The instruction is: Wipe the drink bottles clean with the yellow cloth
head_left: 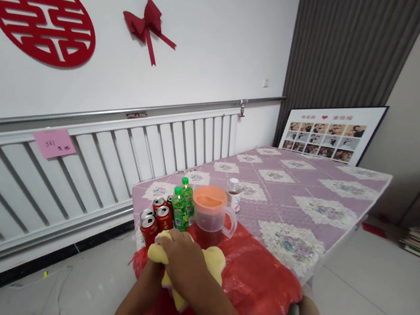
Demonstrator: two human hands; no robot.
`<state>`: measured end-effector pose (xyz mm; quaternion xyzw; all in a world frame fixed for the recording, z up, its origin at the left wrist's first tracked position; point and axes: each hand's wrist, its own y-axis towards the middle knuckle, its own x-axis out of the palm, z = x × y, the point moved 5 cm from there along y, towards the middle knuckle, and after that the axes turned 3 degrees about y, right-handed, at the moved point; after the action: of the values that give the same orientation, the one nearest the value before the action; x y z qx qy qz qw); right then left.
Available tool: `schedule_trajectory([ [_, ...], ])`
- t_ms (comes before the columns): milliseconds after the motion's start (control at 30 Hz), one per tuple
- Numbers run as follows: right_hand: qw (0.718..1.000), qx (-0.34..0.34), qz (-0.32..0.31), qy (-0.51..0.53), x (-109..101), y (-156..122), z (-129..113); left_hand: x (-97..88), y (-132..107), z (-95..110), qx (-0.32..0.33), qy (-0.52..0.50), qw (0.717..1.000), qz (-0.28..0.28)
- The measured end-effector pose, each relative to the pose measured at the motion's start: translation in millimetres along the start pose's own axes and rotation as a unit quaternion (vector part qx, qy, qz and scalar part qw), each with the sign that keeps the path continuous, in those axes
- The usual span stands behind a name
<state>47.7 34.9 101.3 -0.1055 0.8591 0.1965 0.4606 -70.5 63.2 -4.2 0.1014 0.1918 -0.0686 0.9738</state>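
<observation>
My right hand [182, 259] is closed over a yellow cloth [213, 263] with a pale purple underside. Its folds hang down on both sides of the fingers. Close beneath it is my left hand [154, 270], its fingers hidden by the cloth and the right hand. Whether something is wrapped inside the cloth cannot be seen. Both hands are above a red plastic bag [255, 280] spread over the table's near end. Just beyond them stands a clear pitcher [208, 220] with an orange lid. Red drink cans [163, 217] and two green bottles [180, 211] stand to its left.
A small white-capped bottle [234, 195] stands behind the pitcher on the flowered purple tablecloth [286, 200]. A white radiator [116, 154] with a pink note [54, 143] runs along the left wall. A framed photo board [328, 130] leans at the back.
</observation>
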Motion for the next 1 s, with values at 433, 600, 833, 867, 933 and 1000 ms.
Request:
schedule_trajectory([
  [433, 0.978, 0.061, -0.046, 0.195, -0.8, 40.8, 56.5, 10.0, -2.3, 25.6, 0.010, -0.098, 0.994, -0.047],
  [600, 0.953, 0.063, -0.031, 0.294, 16.5, 32.0, 79.6, 9.5, 0.3, 14.5, 0.004, -0.072, 0.996, -0.044],
  [833, 0.936, 0.078, 0.044, 0.341, 31.0, 0.5, 86.0, 8.5, 0.7, 0.4, 0.002, -0.044, 0.999, -0.018],
  [867, 0.937, 0.085, 0.058, 0.335, 32.0, -4.4, 86.1, 8.5, 0.9, -0.7, 0.001, -0.042, 0.999, -0.016],
  [933, 0.938, 0.096, 0.084, 0.322, 33.9, -14.2, 85.0, 7.9, 1.1, -1.6, -0.006, -0.037, 0.999, -0.011],
  [1000, 0.942, 0.095, 0.107, 0.303, 35.2, -24.6, 80.7, 7.5, 1.0, -0.2, -0.013, -0.037, 0.999, -0.014],
])
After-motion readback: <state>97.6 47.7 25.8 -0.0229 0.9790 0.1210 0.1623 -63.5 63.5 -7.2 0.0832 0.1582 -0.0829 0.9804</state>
